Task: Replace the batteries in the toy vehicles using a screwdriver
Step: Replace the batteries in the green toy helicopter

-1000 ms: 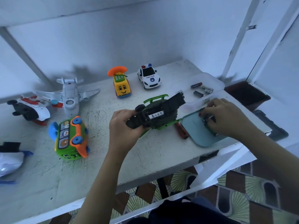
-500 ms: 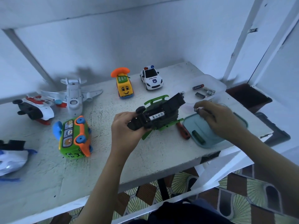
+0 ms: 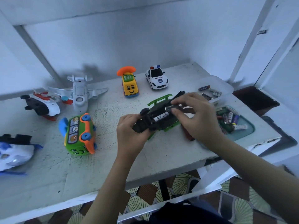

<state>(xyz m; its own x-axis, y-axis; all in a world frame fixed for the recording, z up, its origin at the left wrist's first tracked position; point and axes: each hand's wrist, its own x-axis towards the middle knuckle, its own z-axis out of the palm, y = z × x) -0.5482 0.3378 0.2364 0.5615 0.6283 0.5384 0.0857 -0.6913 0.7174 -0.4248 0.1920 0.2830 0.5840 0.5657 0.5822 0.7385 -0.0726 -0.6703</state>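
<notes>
- Head view: the left hand [image 3: 129, 131] grips the near end of the upturned green-and-black toy car [image 3: 155, 117], held just above the bench [image 3: 161, 156] at the picture's centre. Its fingertips are hidden under the chassis.
- One white battery [image 3: 160, 118] lies in the open compartment on the car's underside.
- The right hand [image 3: 199, 122] pinches a dark battery [image 3: 173, 108] between thumb and fingers right over that compartment. Blur hides whether it touches the car.
- At 4 o'clock of the car, a red-handled screwdriver [image 3: 188, 136] lies on the bench, mostly hidden beneath the right hand.
- At 3 o'clock a teal lid [image 3: 246, 135] carries a heap of batteries. At 1 o'clock a clear tub [image 3: 224, 86] holds a few more, its walls hard to make out.
- At 12 o'clock stand a police car [image 3: 157, 78] and a yellow phone car [image 3: 129, 85].
- At 9 o'clock lies a green-orange bus [image 3: 79, 135], and at 10 a white plane [image 3: 80, 92].
- A blue-white toy [image 3: 13, 154] is cut off by the left edge.
</notes>
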